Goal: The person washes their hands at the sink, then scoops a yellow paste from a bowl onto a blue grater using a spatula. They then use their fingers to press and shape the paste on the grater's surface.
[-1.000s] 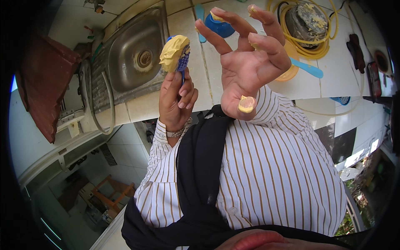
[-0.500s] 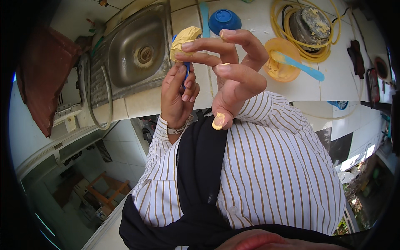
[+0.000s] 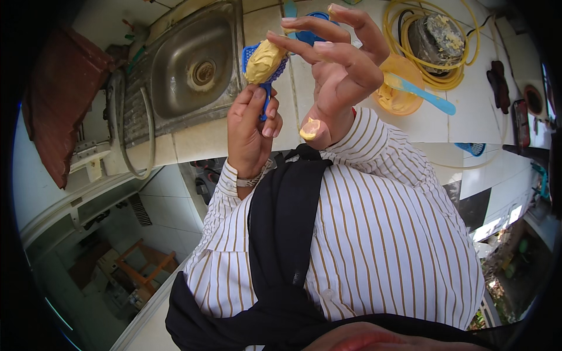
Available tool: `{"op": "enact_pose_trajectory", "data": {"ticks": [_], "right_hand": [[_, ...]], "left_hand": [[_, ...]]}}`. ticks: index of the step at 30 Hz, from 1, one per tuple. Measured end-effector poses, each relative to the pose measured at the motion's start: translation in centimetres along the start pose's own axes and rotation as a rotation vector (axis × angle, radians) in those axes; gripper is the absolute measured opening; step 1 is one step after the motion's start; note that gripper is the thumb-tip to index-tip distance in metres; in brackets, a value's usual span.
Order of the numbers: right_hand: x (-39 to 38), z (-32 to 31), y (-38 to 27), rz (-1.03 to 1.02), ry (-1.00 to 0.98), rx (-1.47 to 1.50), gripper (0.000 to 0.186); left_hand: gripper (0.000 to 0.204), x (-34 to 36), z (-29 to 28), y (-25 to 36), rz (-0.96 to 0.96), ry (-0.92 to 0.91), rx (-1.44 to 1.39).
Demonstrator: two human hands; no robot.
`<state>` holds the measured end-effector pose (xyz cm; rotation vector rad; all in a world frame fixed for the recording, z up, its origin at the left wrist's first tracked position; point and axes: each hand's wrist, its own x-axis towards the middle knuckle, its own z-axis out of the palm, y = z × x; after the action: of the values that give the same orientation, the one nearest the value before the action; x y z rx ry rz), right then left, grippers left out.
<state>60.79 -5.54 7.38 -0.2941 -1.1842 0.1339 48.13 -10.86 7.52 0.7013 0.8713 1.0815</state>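
My left hand [image 3: 249,131] grips the short handle of a small blue perforated scoop [image 3: 265,98], its head raised. On that head sits a rounded mound of pale yellow paste [image 3: 264,63]. Fingers spread, my right hand [image 3: 345,70] hovers just right of the scoop. One of its fingertips is at the mound's upper edge; whether it touches, I cannot tell. Yellow paste coats the thumb tip and smears other fingertips. Right of this hand, an orange bowl [image 3: 414,108] holds more yellow paste, with a light blue spatula [image 3: 436,99] lying across it.
A steel sink [image 3: 175,96] is set into the tiled counter at left, with a grey hose [image 3: 148,120] beside it. Behind my right fingers is a partly hidden blue bowl [image 3: 309,36]. A coiled yellow hose [image 3: 389,35] surrounds a paste-smeared grey block [image 3: 430,50] at far right.
My right hand has moved up and a little to the right, uncovering the mound and the scoop's perforated head. The left hand keeps its grip, and the scoop's head now faces me more.
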Motion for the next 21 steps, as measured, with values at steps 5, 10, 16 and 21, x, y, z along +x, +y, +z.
{"op": "enact_pose_trajectory", "data": {"ticks": [5,10,16,21], "right_hand": [[-0.9,0.6,-1.8,0.000,-0.176,0.119,0.057],[-2.1,-0.2,-1.3,0.119,-0.097,0.050,0.058],[-1.9,-0.2,-0.6,0.155,-0.288,-0.334,0.078],[-1.8,0.6,-0.9,0.104,-0.367,-0.419,0.081]], "left_hand": [[0.020,-0.4,-0.7,0.0,0.008,0.044,-0.036],[0.020,-0.7,-1.7,0.3,-0.028,0.056,-0.029],[0.020,-1.7,-2.4,0.8,-0.047,0.057,-0.056],[0.020,-2.8,-3.2,1.3,-0.060,0.015,-0.086]]}}
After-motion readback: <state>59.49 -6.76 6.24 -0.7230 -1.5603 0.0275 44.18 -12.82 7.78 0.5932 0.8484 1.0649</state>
